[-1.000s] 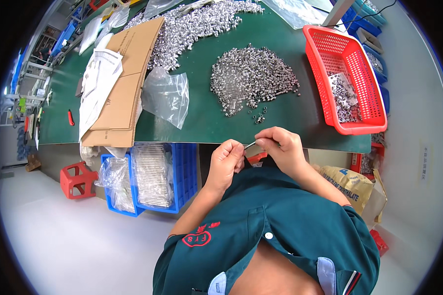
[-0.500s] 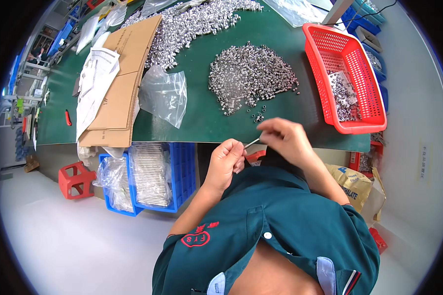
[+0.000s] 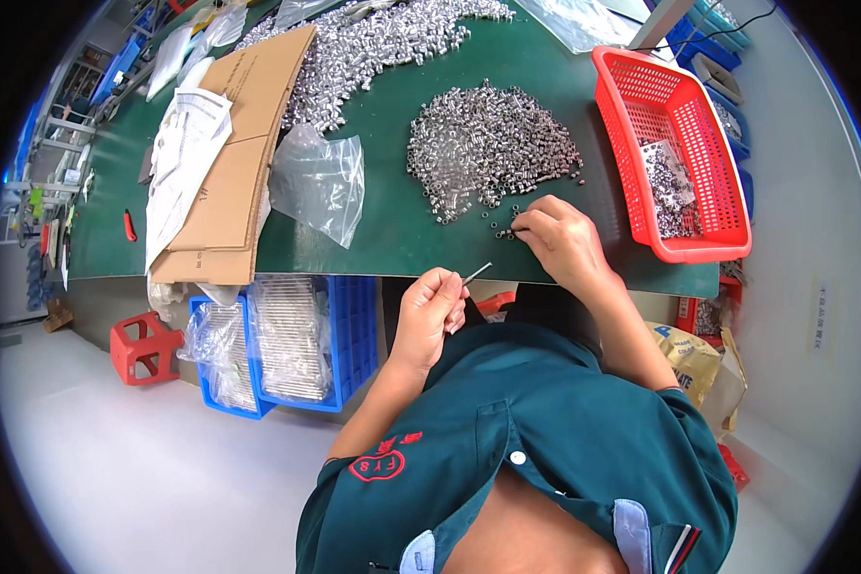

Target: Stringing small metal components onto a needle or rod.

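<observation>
My left hand (image 3: 432,314) is closed around a thin metal rod (image 3: 478,274), its free end pointing up and to the right past the thumb. My right hand (image 3: 566,247) is over the green table near its front edge, thumb and forefinger pinched together beside a few loose metal rings (image 3: 503,233). Whatever sits between those fingertips is too small to make out. Just beyond lies a pile of small, short metal sleeves (image 3: 493,143), shiny and silver.
A red plastic basket (image 3: 673,251) with more small parts stands at the right. Flattened cardboard (image 3: 230,182), papers (image 3: 189,158) and a clear plastic bag (image 3: 320,187) lie left. A bigger heap of metal parts (image 3: 383,53) is behind. Blue crates (image 3: 354,335) sit below the table's edge.
My right hand has moved away from the rod's tip, forward to the loose rings by the pile. My left hand keeps the rod, nearly in the same place.
</observation>
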Action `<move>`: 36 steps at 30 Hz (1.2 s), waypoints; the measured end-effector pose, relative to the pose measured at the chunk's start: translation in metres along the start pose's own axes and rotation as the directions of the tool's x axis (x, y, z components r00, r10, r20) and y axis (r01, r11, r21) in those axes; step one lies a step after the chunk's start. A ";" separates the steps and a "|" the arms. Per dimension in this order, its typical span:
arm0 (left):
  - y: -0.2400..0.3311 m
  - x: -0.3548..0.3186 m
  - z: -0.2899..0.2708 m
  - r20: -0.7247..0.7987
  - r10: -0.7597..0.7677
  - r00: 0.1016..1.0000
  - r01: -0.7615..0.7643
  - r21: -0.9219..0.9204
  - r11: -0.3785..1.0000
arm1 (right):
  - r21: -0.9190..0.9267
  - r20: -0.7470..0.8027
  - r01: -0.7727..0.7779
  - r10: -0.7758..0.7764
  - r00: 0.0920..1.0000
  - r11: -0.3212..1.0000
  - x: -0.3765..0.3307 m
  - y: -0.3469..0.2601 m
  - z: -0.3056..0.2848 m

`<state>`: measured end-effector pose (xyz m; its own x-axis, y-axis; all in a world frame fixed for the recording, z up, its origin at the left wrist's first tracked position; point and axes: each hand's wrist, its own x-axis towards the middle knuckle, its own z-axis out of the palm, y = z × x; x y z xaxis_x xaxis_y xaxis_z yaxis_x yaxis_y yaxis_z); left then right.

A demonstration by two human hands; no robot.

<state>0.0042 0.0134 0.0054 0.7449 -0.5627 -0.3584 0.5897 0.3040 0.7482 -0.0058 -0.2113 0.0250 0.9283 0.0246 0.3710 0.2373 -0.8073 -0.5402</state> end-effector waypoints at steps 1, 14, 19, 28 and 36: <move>0.000 0.001 -0.001 0.001 0.004 1.000 -0.004 0.009 1.000 | -0.007 -0.016 0.004 -0.004 1.000 1.000 -0.001 0.001 0.000; -0.002 0.006 0.002 0.010 -0.012 1.000 0.012 0.005 1.000 | 0.207 -0.104 -0.212 0.237 0.966 0.955 -0.006 -0.001 -0.011; -0.001 0.007 0.005 0.027 0.007 1.000 -0.007 0.011 1.000 | 0.608 0.179 -0.492 0.496 0.850 0.623 -0.010 -0.008 -0.017; 0.000 0.009 0.012 0.033 0.018 0.999 -0.020 0.071 0.997 | 0.753 0.425 -0.553 0.379 0.822 0.355 -0.016 -0.024 -0.008; 0.001 0.004 0.014 0.014 0.083 0.996 -0.084 0.211 0.974 | 0.698 0.423 -0.548 0.352 0.835 0.460 -0.016 -0.033 -0.010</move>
<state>0.0037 0.0007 0.0128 0.7867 -0.5462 -0.2877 0.4462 0.1809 0.8765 -0.0310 -0.1911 0.0438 0.9797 -0.0147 -0.2001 -0.1996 0.0267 -0.9795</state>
